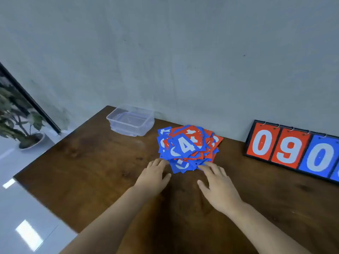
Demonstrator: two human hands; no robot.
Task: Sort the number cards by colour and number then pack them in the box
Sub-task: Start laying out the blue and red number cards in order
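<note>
All fingers (212, 168) straight, touching card pile (187, 147)

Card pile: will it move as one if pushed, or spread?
Probably spreads: the cards lie loose and askew, so they should slide over each other. They look thin and flat, so likely light and hard to pinch off the table.

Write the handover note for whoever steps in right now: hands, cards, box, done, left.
Left hand: open, holding nothing, fingertips at the near edge of the card pile.
Right hand: open, likewise empty, at the same edge.
The card pile is mixed red and blue, on the table, blue 4 on top.
Box: clear, empty, behind-left of the pile.
Done: nothing sorted. Left: sort, then pack.
</note>
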